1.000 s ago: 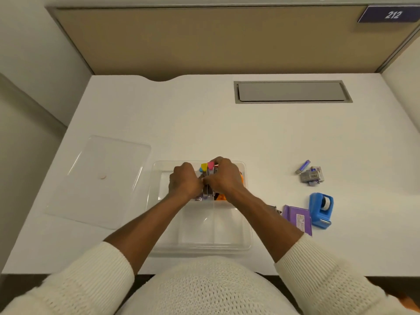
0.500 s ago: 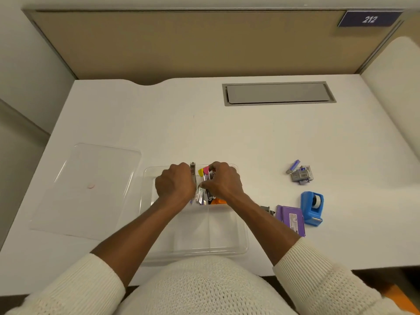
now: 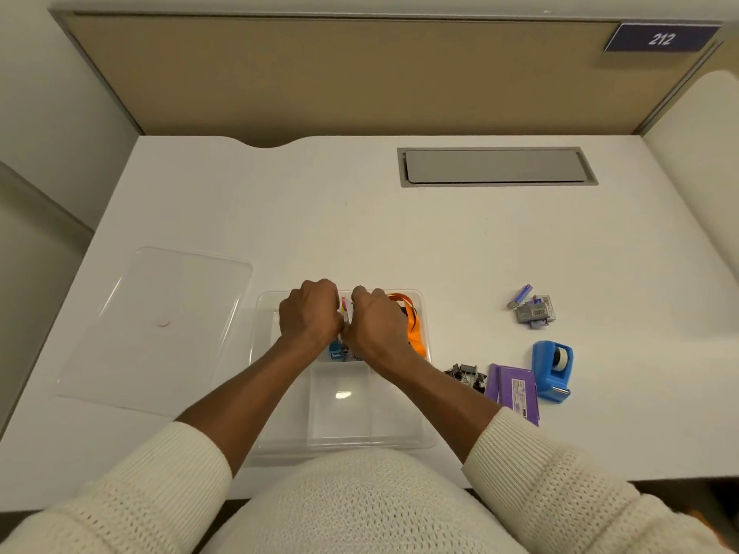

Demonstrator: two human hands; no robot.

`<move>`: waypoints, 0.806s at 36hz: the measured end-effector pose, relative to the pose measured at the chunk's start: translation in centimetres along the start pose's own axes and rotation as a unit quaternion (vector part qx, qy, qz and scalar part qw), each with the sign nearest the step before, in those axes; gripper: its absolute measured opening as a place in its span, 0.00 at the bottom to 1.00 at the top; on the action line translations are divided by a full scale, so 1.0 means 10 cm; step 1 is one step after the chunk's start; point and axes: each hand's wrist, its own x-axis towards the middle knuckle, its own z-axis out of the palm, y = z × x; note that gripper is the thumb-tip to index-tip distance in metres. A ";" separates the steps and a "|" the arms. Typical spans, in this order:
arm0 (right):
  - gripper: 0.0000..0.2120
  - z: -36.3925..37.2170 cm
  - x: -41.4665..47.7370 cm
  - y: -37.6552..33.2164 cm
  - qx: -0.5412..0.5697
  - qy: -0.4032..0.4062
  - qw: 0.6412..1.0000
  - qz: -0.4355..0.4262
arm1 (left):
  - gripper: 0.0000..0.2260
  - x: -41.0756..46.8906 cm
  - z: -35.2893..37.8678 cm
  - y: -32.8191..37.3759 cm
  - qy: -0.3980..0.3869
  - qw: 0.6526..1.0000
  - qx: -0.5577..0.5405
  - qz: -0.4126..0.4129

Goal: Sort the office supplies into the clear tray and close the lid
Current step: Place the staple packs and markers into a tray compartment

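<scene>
The clear tray [image 3: 424,433] sits at the desk's near edge, right in front of me. Both hands hover over its far compartment, knuckles almost touching. My left hand [image 3: 310,313] and my right hand [image 3: 376,321] are closed around a bundle of pens [image 3: 343,304]; only a pink tip and a sliver of metal show between them. An orange lanyard [image 3: 414,331] lies in the far right part of the tray. A small blue item [image 3: 335,351] peeks out under my left wrist. The near compartments look bare. The clear lid [image 3: 160,325] lies flat to the tray's left.
Right of the tray lie black binder clips [image 3: 466,371], a purple box [image 3: 516,389], a blue tape dispenser [image 3: 554,369], a small clear staple box [image 3: 536,311] and a small purple piece [image 3: 520,295]. A grey cable hatch [image 3: 496,166] is set into the desk's back.
My hands have closed in around the pens, and the yellow tip is now hidden. The orange lanyard is uncovered beside my right hand. The head view has shifted slightly.
</scene>
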 end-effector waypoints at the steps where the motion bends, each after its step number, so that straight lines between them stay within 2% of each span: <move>1: 0.16 0.00 -0.01 -0.01 -0.013 0.002 1.000 -0.007 | 0.02 -0.02 0.01 -0.01 -0.005 1.000 0.009 0.009; 6: 0.17 0.08 -0.09 -0.08 -0.041 -0.001 0.999 -0.027 | 0.04 -0.05 0.03 -0.06 -0.021 0.999 0.040 0.026; 10: 0.12 0.14 -0.14 -0.13 -0.047 0.003 0.998 -0.032 | 0.07 -0.04 0.03 -0.08 -0.025 0.998 0.054 0.019; 13: 0.12 0.13 -0.19 -0.10 -0.036 0.001 0.999 -0.037 | 0.02 -0.05 0.00 -0.08 -0.032 0.998 0.058 0.014; 16: 0.16 0.06 -0.26 0.00 -0.033 0.000 0.998 -0.045 | 0.03 -0.10 -0.02 -0.06 -0.022 0.997 0.066 0.019; 18: 0.13 -0.03 -0.32 0.11 -0.027 0.007 0.999 -0.045 | 0.03 -0.14 -0.05 -0.02 -0.015 0.996 0.082 0.024; 20: 0.09 -0.14 -0.38 0.26 0.001 0.021 1.000 -0.022 | 0.03 -0.18 -0.07 0.05 -0.004 0.994 0.100 0.036; 25: 0.07 -0.36 -0.60 0.76 0.063 0.099 0.989 0.087 | 0.04 -0.31 -0.05 0.38 0.031 0.987 0.123 0.103; 29: 0.06 -0.48 -0.86 1.27 0.097 0.167 0.965 0.178 | 0.07 -0.47 0.05 0.76 0.011 0.977 0.097 0.189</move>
